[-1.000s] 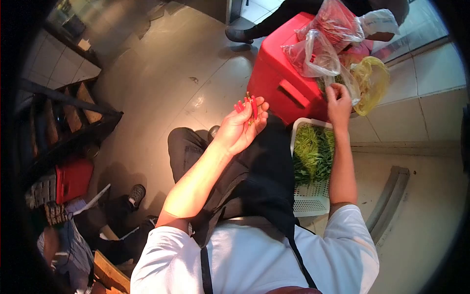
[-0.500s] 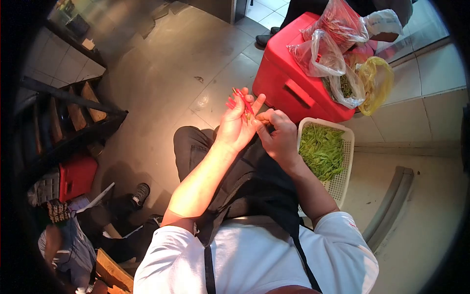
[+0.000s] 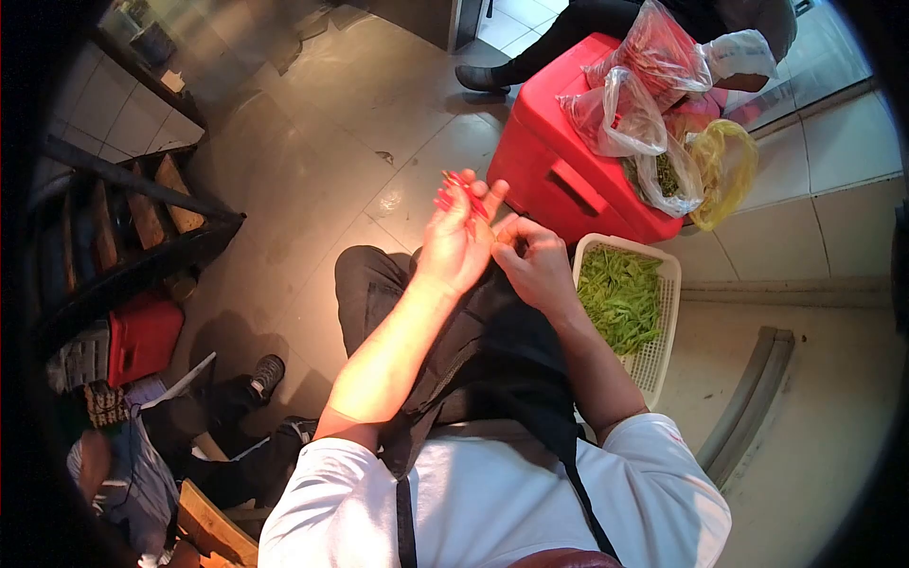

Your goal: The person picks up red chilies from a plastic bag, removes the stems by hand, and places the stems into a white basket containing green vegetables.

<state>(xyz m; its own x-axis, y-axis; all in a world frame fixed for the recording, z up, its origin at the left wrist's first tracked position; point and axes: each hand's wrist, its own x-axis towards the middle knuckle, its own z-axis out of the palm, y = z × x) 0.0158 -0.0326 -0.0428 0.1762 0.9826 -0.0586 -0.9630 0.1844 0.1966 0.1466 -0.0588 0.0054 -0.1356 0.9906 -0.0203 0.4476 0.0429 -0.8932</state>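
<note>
Several thin red chillies [image 3: 475, 201] lie across the fingers of my left hand [image 3: 454, 241], which is closed on them in front of my lap. Just to its right, my right hand [image 3: 532, 263] has its thumb and forefinger pinched together beside the chillies; what it grips, if anything, is too small to make out. A cream plastic basket [image 3: 670, 327] holding green chillies [image 3: 620, 298] stands right of my right forearm.
Beyond my hands is a red cooler box [image 3: 540, 151] topped with clear bags [image 3: 625, 118] and a yellow bag [image 3: 729, 161]. Another person's leg [image 3: 549, 47] reaches behind it. A person [image 3: 142, 473] sits at lower left, near black steps [image 3: 142, 208].
The other person's shoe behind the cooler has moved left. My right fingers have curled in closer together, and the chillies in my left hand have shifted slightly.
</note>
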